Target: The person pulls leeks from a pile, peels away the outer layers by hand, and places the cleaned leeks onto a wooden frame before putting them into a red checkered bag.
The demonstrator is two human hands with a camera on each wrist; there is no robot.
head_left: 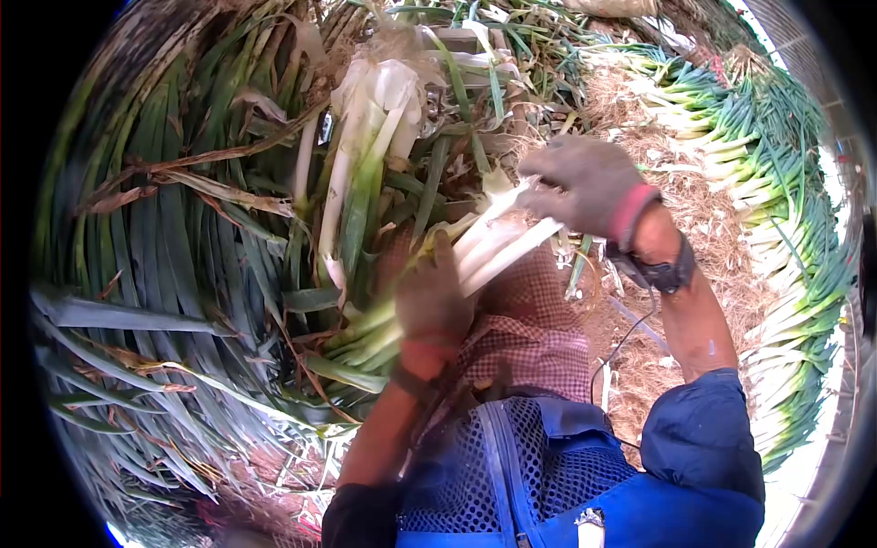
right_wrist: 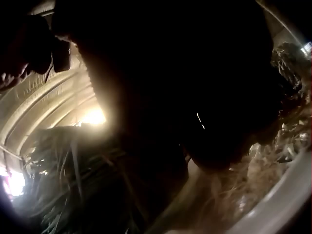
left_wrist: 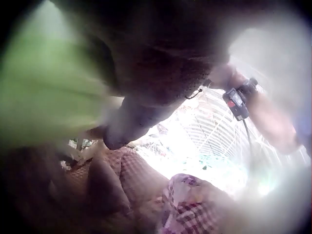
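A few green onions (head_left: 512,248) with thick white stems lie slantwise across the person's lap. The gloved left hand (head_left: 434,301) grips them where the white turns green, and their green leaves trail to the lower left. At the root end, the gloved right hand (head_left: 585,187) has its fingers curled and pinches the tip of a white stem. In the left wrist view a blurred green onion (left_wrist: 53,87) passes close beside the dark hand (left_wrist: 161,73). The right wrist view is mostly dark, with the hand in shadow.
A large heap of green onions (head_left: 174,247) with long leaves fills the left side. More white-stemmed ones (head_left: 375,137) lie just beyond the left hand. Loose roots and peelings (head_left: 690,192) cover the ground at right, beside a long row of trimmed green onions (head_left: 776,265).
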